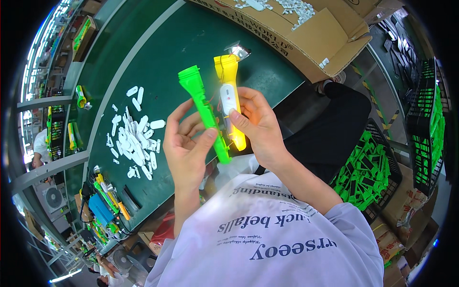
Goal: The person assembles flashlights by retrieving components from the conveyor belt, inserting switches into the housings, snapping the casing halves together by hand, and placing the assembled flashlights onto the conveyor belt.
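Note:
My left hand [186,143] grips a green flashlight shell half [204,111], its flared end pointing away from me. Close to its right, my right hand [260,122] holds a yellow flashlight shell half [229,71] with the thumb pressed near a white oval switch plate [228,99]. Thin wires run along the yellow shell. A shiny round reflector [238,50] hangs at its flared end. The lower tips of both shells come near each other above my shirt, and I cannot tell whether they touch.
Loose white plastic parts [136,143] lie heaped on the green table [158,62]. A cardboard box [330,57] stands far right. Green parts fill a black crate [392,174] at right. A blue box [101,209] and flashlight pieces sit at the table's left end.

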Demonstrator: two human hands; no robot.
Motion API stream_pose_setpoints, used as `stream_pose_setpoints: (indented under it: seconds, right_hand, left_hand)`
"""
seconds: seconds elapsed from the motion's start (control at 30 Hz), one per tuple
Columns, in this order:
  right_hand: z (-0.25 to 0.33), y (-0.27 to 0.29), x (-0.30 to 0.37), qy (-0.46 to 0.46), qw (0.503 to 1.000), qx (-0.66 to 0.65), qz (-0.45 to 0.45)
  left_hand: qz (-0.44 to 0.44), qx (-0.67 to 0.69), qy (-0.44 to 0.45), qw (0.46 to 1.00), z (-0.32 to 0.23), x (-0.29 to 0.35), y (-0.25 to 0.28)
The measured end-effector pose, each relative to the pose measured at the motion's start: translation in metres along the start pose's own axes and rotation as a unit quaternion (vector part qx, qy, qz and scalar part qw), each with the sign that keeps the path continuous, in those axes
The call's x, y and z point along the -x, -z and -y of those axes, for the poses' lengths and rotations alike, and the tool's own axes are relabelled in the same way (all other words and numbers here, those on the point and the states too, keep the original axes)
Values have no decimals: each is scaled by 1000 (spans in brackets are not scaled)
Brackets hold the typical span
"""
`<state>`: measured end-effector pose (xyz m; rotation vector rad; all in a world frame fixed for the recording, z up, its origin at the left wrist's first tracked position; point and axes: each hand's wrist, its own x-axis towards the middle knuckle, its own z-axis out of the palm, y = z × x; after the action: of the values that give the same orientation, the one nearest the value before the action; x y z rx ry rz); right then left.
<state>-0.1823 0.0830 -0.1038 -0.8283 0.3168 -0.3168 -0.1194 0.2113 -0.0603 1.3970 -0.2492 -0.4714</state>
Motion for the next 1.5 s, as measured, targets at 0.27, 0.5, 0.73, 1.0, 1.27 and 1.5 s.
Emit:
stream_pose_setpoints:
  seconds: [0.27,0.5,0.73,1.0,1.27,1.5]
  right_hand:
    - [1,3,3,45,998,41,-1]
    - [8,4,4,2,1000,-28,-1]
    - [0,7,5,19,998,-51,-10]
    - [-5,8,7,59,997,-55,-5]
    - [-11,14,10,97,995,-28,17]
    - [-12,20,10,113,990,74,37]
  left_hand:
    - [-29,-142,-37,989,3,-1,-19]
    - [-16,-106,-28,994,-1,0,-25]
    - [-20,-133,-46,990,6,0,-38]
    - [-20,-102,-39,994,12,-6,-43]
    - [11,-98,-4,995,9,-7,-43]
    - [74,-136,46,987,1,-24,-31]
